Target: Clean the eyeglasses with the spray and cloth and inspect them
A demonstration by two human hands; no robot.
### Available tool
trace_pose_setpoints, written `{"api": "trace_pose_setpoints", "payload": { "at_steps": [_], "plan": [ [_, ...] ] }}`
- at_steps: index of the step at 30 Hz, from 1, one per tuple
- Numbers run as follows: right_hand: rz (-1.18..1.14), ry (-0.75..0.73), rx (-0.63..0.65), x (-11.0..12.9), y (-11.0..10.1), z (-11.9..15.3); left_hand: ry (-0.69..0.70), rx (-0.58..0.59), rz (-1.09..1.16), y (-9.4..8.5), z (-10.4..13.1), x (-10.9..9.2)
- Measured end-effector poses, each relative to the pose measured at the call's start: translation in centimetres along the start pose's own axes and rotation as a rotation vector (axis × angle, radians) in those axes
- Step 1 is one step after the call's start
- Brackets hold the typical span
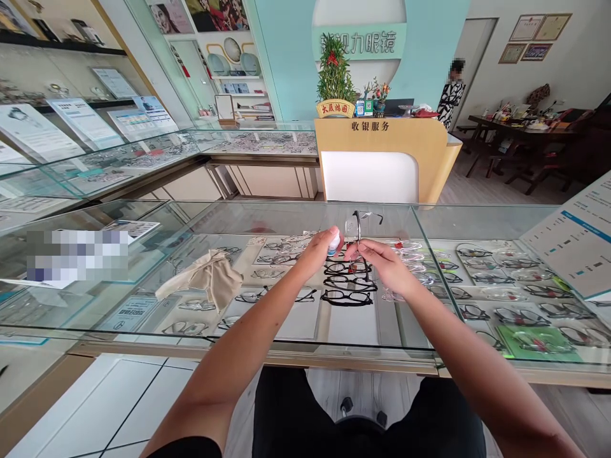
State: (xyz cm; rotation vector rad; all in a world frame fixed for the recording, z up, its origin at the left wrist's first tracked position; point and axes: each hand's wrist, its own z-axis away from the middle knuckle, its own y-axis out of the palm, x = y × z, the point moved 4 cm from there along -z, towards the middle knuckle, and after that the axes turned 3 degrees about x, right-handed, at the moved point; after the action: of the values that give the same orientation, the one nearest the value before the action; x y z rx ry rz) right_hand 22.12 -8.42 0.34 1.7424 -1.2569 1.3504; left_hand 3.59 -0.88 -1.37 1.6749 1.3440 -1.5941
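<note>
Left hand (319, 254) gripping small white bottle (333, 242), right hand (379, 259) pinching glasses (356, 230) (thin, dark-framed)

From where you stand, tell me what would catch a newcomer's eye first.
Likely the two hands above the glass counter, the left holding a small white bottle, the right a pair of glasses. Beyond, the leafy green plant stands on the wooden desk.

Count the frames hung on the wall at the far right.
4: the upper left frame, upper right frame, lower left frame and lower right frame. None looks hidden.
</note>
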Motion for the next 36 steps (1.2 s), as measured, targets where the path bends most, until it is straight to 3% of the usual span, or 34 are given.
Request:
{"api": "trace_pose_setpoints", "payload": {
  "at_steps": [10, 28, 32, 36],
  "plan": [
    [-0.082, -0.005, -0.132, -0.6, -1.4, -0.5, 0.076, 0.217, -0.112, 1.3, 1.0, -1.9],
    [0.006, -0.038, -0.160, -0.5, -1.8, -0.2, 0.090, 0.210, -0.130, 1.3, 1.4, -2.3],
    [-0.071, -0.038, -0.159, -0.7, -1.9, -0.3, 0.097, 0.120, -0.190, -0.8, 0.9, -2.4],
    [-0.117, -0.018, -0.183, -0.7, -2.2, -0.3, 0.046, -0.129, -0.091, -5.6, -0.2, -1.0]
  ]
}}
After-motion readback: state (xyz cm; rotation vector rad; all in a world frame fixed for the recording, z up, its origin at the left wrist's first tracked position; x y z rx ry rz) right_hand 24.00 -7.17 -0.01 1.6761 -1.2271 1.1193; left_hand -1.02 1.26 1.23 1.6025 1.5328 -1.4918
